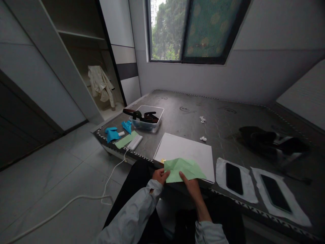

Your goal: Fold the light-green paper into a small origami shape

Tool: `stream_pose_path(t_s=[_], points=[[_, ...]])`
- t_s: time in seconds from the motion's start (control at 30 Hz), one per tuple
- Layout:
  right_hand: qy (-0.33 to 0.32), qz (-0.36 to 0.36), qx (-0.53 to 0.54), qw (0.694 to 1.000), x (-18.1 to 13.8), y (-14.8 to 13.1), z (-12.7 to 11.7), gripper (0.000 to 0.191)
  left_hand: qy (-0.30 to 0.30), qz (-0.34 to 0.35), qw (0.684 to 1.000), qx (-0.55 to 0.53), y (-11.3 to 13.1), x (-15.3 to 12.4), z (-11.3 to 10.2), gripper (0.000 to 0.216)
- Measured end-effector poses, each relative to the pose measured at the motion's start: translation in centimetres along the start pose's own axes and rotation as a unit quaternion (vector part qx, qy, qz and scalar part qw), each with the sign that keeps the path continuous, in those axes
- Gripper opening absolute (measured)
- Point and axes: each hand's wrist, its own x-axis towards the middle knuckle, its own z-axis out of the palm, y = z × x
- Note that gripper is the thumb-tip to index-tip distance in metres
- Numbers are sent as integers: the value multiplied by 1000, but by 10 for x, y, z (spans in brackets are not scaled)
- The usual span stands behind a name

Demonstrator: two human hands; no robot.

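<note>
A sheet of light green paper (184,168), creased across its surface, is held between my two hands over the near edge of a white box (186,147). My left hand (160,176) pinches the paper's lower left corner with the thumb on top. My right hand (191,186) grips its lower edge, thumb on top and the other fingers hidden beneath. A small yellowish bit (163,161) shows on the box by the paper's left end.
Left of the box lie a clear plastic bin (149,127) with dark belts (146,117), blue folded papers (113,134), another green sheet (124,140) and a white power strip (134,142). Two phones (234,178) rest on white cloths at right. Crumpled white tissues (203,139) and a dark bag-like item (269,140) lie farther back.
</note>
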Motion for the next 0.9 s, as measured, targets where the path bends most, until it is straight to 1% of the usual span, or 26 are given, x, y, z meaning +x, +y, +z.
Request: stream_pose_path(t_s=[0.1, 0.13, 0.17, 0.23, 0.3, 0.37, 0.43, 0.57, 0.63, 0.67, 0.7, 0.73, 0.83, 0.87, 0.9], points=[[24, 14, -17, 999, 1, 3, 1, 44, -8, 16, 1000, 4, -1, -1, 0, 56], [28, 12, -13, 999, 2, 5, 0, 45, -19, 21, 1000, 2, 1, -2, -1, 56], [29, 9, -5, 1000, 3, 6, -1, 46, -38, 24, 999, -2, 3, -3, -1, 57], [25, 6, 19, 999, 5, 10, -4, 46, -94, 18, 995, -17, 9, -5, -3, 65], [25, 11, 46, 999, 5, 12, -6, 46, -154, 6, 987, -35, 16, -8, -3, 78], [32, 24, 71, 997, 4, 14, -8, 45, -184, 6, 982, -30, 21, -14, -1, 91], [38, 34, 85, 995, 3, 15, -10, 43, -173, 17, 985, 0, 23, -20, 3, 101], [27, 39, 82, 996, 1, 14, -11, 40, -110, 44, 992, 50, 21, -25, 9, 117], [29, 45, 80, 995, 0, 12, -11, 42, -78, 72, 991, 80, 18, -22, 8, 119], [33, 49, 82, 995, -1, 11, -11, 44, -63, 86, 989, 99, 17, -20, 7, 116], [37, 52, 85, 994, -1, 10, -11, 45, -53, 99, 986, 120, 15, -18, 5, 108], [39, 55, 90, 994, -2, 9, -11, 45, -47, 109, 983, 142, 14, -16, 3, 95], [22, 66, 96, 993, -4, 8, -12, 41, -47, 118, 974, 188, 10, -11, -1, 37], [13, 70, 93, 993, -4, 9, -12, 39, -46, 114, 973, 194, 9, -10, -2, 22], [5, 73, 89, 993, -3, 11, -13, 37, -43, 110, 973, 196, 9, -10, -2, 14]])
